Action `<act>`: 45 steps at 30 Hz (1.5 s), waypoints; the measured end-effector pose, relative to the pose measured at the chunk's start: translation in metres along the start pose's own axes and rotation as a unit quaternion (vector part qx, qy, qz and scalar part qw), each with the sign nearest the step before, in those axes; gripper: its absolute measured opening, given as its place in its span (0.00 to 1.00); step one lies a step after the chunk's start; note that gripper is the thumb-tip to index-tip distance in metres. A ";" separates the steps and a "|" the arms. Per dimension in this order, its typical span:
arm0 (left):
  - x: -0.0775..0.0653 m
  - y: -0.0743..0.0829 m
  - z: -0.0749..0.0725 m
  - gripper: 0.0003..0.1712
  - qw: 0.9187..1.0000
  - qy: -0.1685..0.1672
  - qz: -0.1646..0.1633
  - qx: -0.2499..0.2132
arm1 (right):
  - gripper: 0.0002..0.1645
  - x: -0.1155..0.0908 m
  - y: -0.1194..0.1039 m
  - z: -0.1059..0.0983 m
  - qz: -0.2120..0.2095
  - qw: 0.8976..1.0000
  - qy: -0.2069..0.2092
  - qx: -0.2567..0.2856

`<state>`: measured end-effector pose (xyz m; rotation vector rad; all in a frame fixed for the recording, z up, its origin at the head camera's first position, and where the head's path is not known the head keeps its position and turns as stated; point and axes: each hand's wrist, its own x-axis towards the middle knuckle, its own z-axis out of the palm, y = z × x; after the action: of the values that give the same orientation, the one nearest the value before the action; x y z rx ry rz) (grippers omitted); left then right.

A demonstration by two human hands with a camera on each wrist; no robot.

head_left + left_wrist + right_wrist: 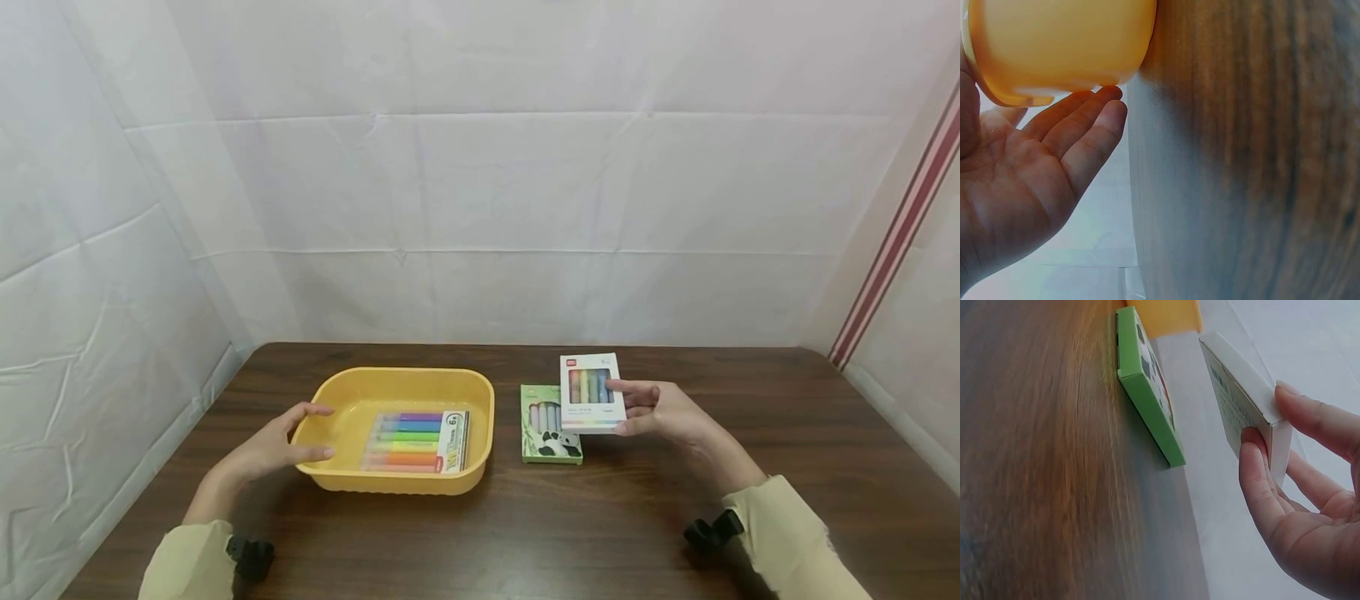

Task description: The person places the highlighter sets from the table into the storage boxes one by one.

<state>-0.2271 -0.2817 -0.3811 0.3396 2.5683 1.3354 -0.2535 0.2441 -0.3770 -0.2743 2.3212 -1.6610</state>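
Observation:
My right hand (671,410) pinches a white box (592,417) of colored pens by its right side. The right wrist view shows that box (1241,381) held up off the table, with fingers on its back and edge. Below and left of it, a green panda box (536,450) of pens lies on the table, partly overlapped by it in the head view. At the left, my left hand (258,450) grips the rim of a yellow plastic basin (330,477), thumb and index finger reaching over the edge and other fingers against the outer wall (1066,44). A pack of rainbow pens (412,442) lies inside the basin.
Everything stands on a dark brown wooden table (540,542). White cloth (517,183) hangs behind and at the sides, with a red stripe (900,217) at the right. A black wrist camera (712,531) sits at the right sleeve.

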 end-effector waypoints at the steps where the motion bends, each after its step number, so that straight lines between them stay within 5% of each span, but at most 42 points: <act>1: 0.000 0.000 0.000 0.38 1.000 0.000 0.000 -0.002 | 0.46 0.000 -0.001 0.001 0.000 1.000 0.001 0.001; 45: 0.002 -0.002 0.000 0.39 1.000 -0.007 0.007 -0.010 | 0.47 0.013 -0.036 0.029 -0.051 0.997 -0.040 0.049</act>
<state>-0.2294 -0.2826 -0.3831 0.3631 2.5439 1.3589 -0.2567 0.2028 -0.3531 -0.4360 2.1934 -1.7724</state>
